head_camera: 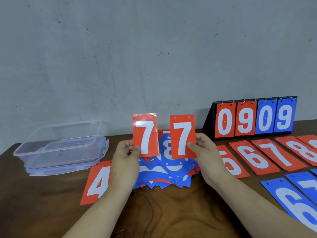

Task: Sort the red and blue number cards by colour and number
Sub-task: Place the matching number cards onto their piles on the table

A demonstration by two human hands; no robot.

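Two red 7 cards are held upright above a loose heap of mostly blue cards (169,170). My left hand (126,155) pinches the lower left corner of one red 7 card (145,134). My right hand (204,152) pinches the lower right corner of the other red 7 card (182,136). On the table lie a red 4 (97,182) at the left and, to the right, red 5 (232,163), red 6 (252,156), red 7 (278,154) and red 8 (301,150) piles. Blue 6 (291,201) and blue 7 (307,184) cards lie at the front right.
A clear plastic box (60,145) sits on its lid at the left of the wooden table (171,212). A black flip scoreboard (253,117) showing 0 9 0 9 stands at the back right against the grey wall.
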